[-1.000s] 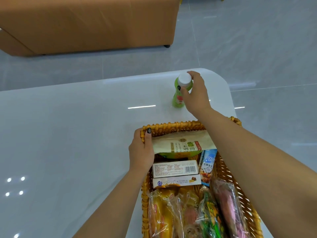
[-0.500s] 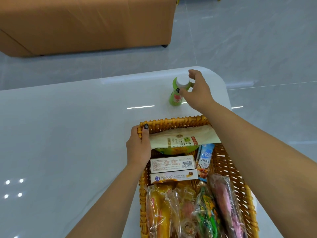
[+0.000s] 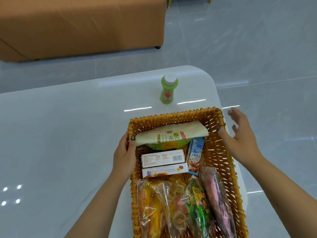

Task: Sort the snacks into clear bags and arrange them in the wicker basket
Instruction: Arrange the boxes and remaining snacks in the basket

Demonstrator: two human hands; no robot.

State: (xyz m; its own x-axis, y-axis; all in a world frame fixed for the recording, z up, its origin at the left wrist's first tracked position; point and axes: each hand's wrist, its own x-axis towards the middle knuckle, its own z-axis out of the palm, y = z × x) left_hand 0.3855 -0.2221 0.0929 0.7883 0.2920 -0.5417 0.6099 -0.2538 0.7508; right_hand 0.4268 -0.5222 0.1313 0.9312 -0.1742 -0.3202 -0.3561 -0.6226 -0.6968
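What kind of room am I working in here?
Probably a home living room: an orange upholstered sofa on a glossy grey tiled floor, beside a low white glossy table.

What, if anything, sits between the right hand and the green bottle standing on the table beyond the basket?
Nothing visible. The right hand is open by the wicker basket's far right corner; only bare table lies between it and the upright green bottle.
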